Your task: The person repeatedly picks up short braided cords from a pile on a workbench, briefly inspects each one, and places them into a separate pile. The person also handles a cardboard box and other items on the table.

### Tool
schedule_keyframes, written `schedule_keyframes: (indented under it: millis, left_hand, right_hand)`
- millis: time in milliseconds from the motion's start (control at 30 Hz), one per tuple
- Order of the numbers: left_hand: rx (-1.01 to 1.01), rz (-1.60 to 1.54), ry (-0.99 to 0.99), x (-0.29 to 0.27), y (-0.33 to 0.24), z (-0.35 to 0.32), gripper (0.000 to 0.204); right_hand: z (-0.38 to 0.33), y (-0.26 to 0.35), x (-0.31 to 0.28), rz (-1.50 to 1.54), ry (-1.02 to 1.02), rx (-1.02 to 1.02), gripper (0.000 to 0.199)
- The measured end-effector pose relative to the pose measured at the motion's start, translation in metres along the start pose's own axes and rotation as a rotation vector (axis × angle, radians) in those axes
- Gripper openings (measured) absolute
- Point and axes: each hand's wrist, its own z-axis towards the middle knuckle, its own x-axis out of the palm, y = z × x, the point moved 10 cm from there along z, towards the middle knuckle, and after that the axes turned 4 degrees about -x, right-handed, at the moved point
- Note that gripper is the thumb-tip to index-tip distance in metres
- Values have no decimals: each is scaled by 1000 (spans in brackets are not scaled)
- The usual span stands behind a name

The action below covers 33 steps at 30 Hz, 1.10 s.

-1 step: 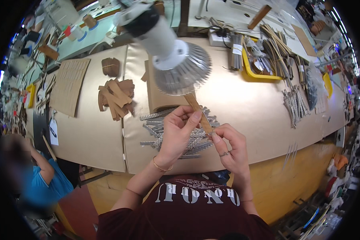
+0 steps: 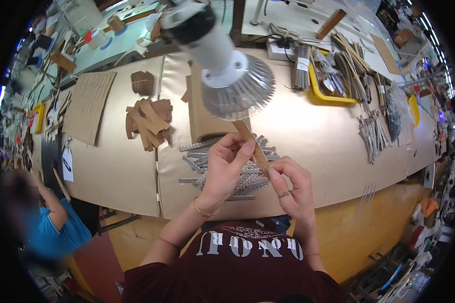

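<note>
My left hand (image 2: 223,164) pinches a narrow brown leather-like strip (image 2: 244,132) between thumb and fingers near its middle. The thumb and fingertips of my right hand (image 2: 293,188) are closed on the strip's lower end, where a small reddish bit shows. The strip slants away from me, and its far end passes under the lamp head. Beneath my hands lies a loose heap of grey and silver braided strips (image 2: 194,164), partly hidden by my left hand.
A lamp (image 2: 237,91) hangs just beyond my hands. To the left lie brown strips (image 2: 149,123), a banded bundle (image 2: 142,83) and a cardboard sheet (image 2: 88,108). A yellow tray (image 2: 333,98) and braided bundle (image 2: 371,136) sit right. A co-worker (image 2: 68,222) is at left.
The lamp and the far part of the table sit slightly further right in the picture, as the view has shifted a little. Both hands keep their hold on the strip.
</note>
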Motion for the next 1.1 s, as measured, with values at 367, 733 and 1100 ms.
schedule_keyframes:
  millis: [367, 733, 1100]
  left_hand:
    - [6, -5, 416, 0, -1, -12, 24]
    - [-44, 151, 207, -8, 21, -5, 30]
    - [-40, 403, 212, 31, 41, 2, 28]
  right_hand:
    - [-5, -33, 43, 312, 135, 274, 13]
    - [-19, -52, 9, 167, 66, 274, 14]
    - [-31, -72, -20, 241, -32, 311, 11]
